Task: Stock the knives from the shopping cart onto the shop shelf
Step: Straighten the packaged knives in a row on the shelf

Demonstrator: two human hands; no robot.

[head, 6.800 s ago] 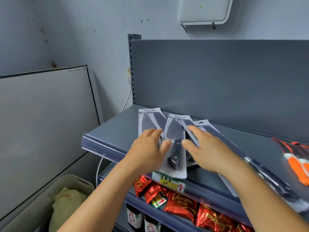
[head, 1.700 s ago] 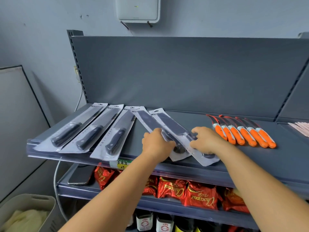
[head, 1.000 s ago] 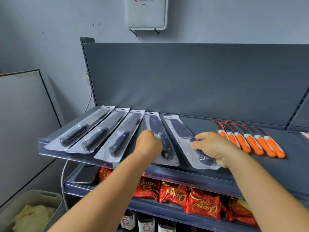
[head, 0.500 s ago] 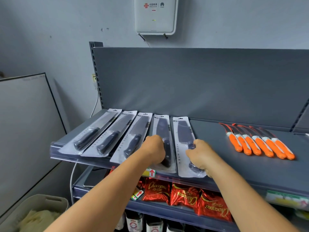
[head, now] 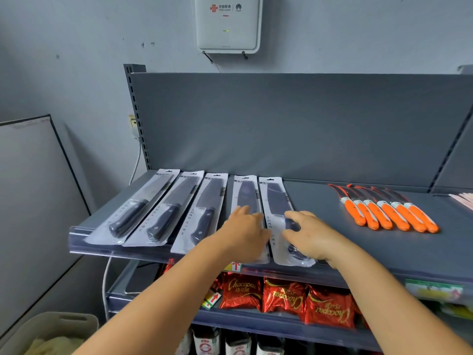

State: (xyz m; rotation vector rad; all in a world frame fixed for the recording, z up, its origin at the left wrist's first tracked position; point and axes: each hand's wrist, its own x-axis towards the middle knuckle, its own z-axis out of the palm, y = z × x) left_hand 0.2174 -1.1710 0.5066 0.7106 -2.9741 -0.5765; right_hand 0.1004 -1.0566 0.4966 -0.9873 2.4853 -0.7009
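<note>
1. Knives in clear blister packs are being displayed in a row of five on the shop shelf (head: 332,208), handles toward its front edge, blades toward its back panel.
2. Counting from the shelf's left end: the first pack (head: 139,208), second pack (head: 170,210) and third pack (head: 203,213) are lying untouched, side by side and slightly fanned.
3. The fourth pack (head: 244,193) is being covered over its handle end by the left hand (head: 243,235), whose fingers are being held straight and flat on the plastic (nothing is being gripped).
4. The fifth pack (head: 275,198) is being touched by the right hand (head: 311,238), fingers spread and relaxed over the handle, with no curl around it.
5. Orange-handled knives (head: 389,213) are lying unpackaged in a tight row of six, well apart toward the shelf's right end.
6. Red snack bags (head: 284,297) are being kept on the tier just beneath the shelf.
7. A white router box (head: 226,24) is being carried on the wall above the shelf's back panel.
</note>
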